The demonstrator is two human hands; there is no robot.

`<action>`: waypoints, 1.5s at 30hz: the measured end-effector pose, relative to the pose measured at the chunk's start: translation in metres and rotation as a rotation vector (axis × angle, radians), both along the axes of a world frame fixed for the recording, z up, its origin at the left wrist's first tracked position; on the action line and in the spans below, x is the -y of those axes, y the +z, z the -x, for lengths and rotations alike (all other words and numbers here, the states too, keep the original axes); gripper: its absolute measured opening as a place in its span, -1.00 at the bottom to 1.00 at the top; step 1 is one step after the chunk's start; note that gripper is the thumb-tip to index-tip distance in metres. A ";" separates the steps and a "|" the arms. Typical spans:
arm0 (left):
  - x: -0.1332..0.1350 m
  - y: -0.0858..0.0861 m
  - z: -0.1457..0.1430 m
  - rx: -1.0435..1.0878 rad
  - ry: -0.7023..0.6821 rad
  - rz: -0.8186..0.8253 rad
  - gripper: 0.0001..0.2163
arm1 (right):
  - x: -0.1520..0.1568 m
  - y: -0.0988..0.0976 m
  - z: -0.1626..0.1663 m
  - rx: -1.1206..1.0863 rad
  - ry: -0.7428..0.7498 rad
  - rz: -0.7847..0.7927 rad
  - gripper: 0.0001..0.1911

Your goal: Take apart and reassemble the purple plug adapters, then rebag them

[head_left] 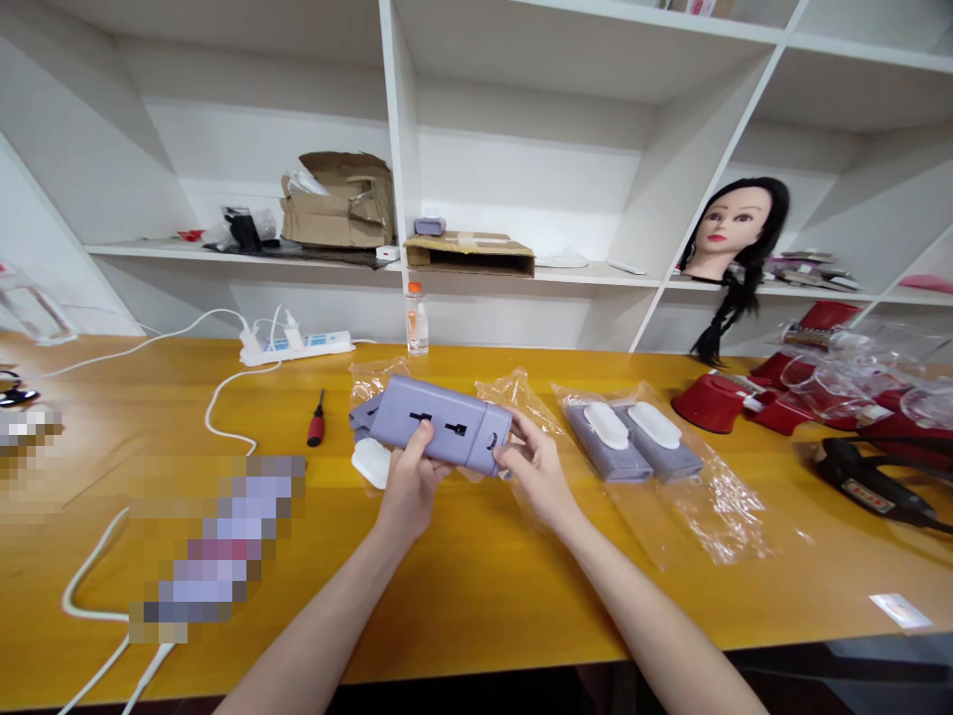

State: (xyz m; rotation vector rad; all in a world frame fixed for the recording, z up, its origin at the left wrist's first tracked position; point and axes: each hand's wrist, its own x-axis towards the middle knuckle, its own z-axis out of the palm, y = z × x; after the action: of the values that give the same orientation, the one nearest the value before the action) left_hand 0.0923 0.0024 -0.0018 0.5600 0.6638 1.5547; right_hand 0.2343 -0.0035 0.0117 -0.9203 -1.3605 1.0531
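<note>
A lavender plastic casing (447, 402) with black slots is held tilted above the table between both hands. My left hand (411, 487) grips its lower edge, thumb on the face beside a slot. My right hand (542, 475) pinches the narrower end section at its right, next to a small curved black mark. Behind the casing's left end shows another lavender piece (361, 417), partly hidden. A white oval part (370, 463) lies just below that. Two similar lavender units (614, 462) in clear bags, each with a white oval part on top, lie to the right.
On the wooden table (313, 576) are a red-handled screwdriver (316, 422), a white power strip (320, 343), a clear bottle (418, 323) and cables at left. Red and clear plastic parts (711, 402) and a black strapped object (864, 482) stand right. Shelves rise behind, with a mannequin head (734, 223).
</note>
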 end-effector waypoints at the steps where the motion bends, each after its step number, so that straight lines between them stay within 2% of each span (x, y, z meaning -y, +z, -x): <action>1: 0.000 0.000 0.000 -0.006 0.003 -0.005 -0.59 | 0.001 0.002 0.000 0.019 -0.012 -0.009 -0.48; 5: 0.001 -0.002 0.000 -0.038 0.013 -0.022 -0.54 | 0.002 0.005 -0.001 0.084 -0.047 -0.020 -0.48; 11: 0.004 -0.002 -0.001 -0.082 0.055 -0.076 -0.52 | -0.002 0.004 -0.005 0.096 -0.024 -0.021 -0.49; 20: 0.003 -0.018 -0.003 -0.245 0.118 -0.115 -0.54 | -0.007 0.007 -0.015 0.114 -0.027 -0.001 -0.57; 26: 0.004 -0.001 -0.004 -0.034 0.038 -0.002 -0.54 | -0.003 0.003 -0.013 0.119 0.119 -0.063 -0.43; 28: 0.003 0.003 -0.003 -0.004 0.017 0.033 -0.56 | -0.002 0.000 -0.012 0.187 0.155 -0.072 -0.27; 31: 0.002 0.003 -0.002 0.020 0.007 0.062 -0.61 | -0.001 -0.002 -0.011 0.310 0.116 -0.057 -0.03; 34: 0.003 0.000 -0.003 0.016 -0.001 0.054 -0.62 | -0.002 -0.002 -0.010 0.359 0.093 -0.038 -0.04; 40: 0.003 -0.006 -0.008 0.012 0.070 -0.002 -0.60 | -0.001 -0.008 -0.006 0.361 0.013 -0.071 -0.08; 45: 0.001 -0.009 -0.009 -0.004 0.111 -0.019 -0.58 | 0.001 -0.011 0.000 0.288 -0.009 -0.055 -0.12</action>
State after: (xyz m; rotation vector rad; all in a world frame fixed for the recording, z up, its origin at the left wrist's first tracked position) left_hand 0.1017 0.0011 -0.0112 0.5478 0.6935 1.6654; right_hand 0.2345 -0.0044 0.0003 -1.0657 -1.6116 0.8953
